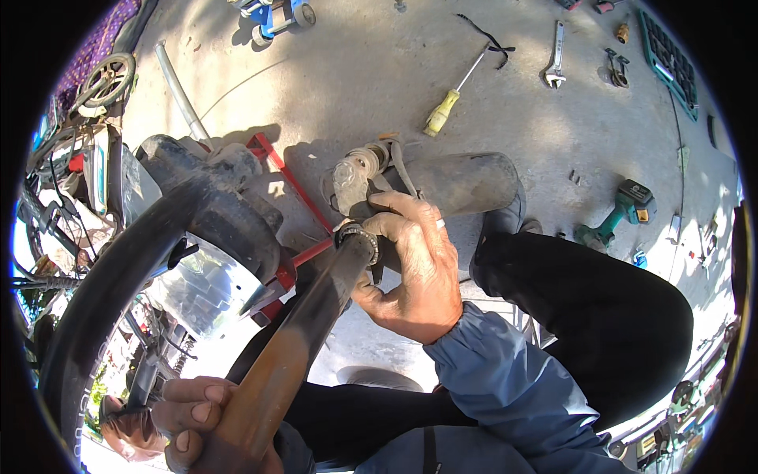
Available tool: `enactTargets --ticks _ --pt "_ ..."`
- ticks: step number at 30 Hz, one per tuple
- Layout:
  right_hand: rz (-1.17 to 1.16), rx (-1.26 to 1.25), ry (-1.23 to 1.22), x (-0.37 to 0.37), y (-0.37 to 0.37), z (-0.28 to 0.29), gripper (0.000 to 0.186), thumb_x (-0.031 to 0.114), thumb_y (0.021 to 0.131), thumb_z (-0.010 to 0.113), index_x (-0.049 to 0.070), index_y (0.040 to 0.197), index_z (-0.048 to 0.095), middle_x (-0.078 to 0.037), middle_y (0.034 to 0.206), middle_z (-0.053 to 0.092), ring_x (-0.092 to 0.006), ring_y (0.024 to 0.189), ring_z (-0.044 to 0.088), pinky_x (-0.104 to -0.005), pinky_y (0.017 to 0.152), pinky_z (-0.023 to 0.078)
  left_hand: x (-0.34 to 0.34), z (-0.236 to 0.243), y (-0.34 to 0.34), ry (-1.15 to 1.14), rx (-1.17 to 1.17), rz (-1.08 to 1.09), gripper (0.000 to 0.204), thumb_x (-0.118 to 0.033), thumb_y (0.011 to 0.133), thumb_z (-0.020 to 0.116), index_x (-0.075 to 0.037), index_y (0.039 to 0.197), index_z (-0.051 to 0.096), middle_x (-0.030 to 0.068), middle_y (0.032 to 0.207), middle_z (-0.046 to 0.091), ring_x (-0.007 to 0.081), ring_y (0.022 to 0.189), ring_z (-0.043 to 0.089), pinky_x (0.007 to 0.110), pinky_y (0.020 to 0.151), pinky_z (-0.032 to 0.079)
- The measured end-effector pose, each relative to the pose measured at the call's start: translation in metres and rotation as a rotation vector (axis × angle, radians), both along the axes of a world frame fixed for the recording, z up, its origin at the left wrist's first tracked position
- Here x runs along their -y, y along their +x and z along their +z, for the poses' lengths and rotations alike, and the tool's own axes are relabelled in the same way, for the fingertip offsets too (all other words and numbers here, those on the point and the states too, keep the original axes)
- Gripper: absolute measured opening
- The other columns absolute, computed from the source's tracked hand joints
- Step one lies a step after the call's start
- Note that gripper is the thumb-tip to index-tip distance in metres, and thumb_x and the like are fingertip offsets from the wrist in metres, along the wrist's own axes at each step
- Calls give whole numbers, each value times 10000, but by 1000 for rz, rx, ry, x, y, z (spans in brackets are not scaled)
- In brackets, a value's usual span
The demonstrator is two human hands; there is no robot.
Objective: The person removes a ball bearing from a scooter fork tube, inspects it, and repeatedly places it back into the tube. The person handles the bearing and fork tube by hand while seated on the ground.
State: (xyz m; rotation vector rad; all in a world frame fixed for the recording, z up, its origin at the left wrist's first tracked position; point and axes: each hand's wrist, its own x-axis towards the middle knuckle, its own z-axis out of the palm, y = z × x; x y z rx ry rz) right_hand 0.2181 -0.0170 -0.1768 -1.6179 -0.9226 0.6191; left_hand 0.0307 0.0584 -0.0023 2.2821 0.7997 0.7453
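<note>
My left hand (189,419), at the lower left, is closed around the lower part of a dark metal tube (272,363) with a worn brown patch. The tube slants up and away toward the middle of the view. At its far end sits a greasy ring (371,243), pinched by my right hand (418,272), whose fingertips are partly hidden behind the tube. Just beyond my right fingers is a dusty metal part (351,178) with coil-like rings. Right of that lies a dusty dark cylinder (466,182).
A red stand (296,189) and a black curved tyre-like part (103,308) are on the left. On the concrete lie a yellow-handled screwdriver (442,114), an adjustable wrench (556,59), a green cordless power tool (620,213) and a green tool case (669,67). A grey pipe (180,91) stands far left.
</note>
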Motion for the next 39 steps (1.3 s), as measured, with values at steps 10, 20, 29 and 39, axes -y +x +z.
enactTargets --ticks 10,20,29,39 --pt "-23 164 118 2 8 -5 508 -11 565 789 0 1057 665 -169 1084 638 -355 930 649 -423 788 561 1 1 10 -45 54 -48 728 -572 906 550 -48 1409 514 180 1176 559 303 1024 508 386 884 441" --pt "-37 219 104 5 5 -7 493 7 550 789 0 1039 725 -177 1089 649 -323 915 650 -400 754 568 -22 -24 19 252 197 -233 758 -620 987 383 62 1309 458 239 1060 598 336 787 670 357 599 599" --pt "-53 241 76 9 5 -6 541 29 560 826 11 1094 738 -201 1093 650 -322 911 641 -400 752 564 -19 -27 21 242 215 -199 744 -596 995 394 67 1325 465 248 1071 596 339 814 676 362 648 611" --pt "-63 112 97 13 1 -7 570 51 606 888 10 1128 664 -200 1141 653 -345 990 647 -418 822 564 -21 -22 23 330 135 -202 741 -595 1020 359 64 1330 495 231 1082 597 314 826 664 354 662 584"
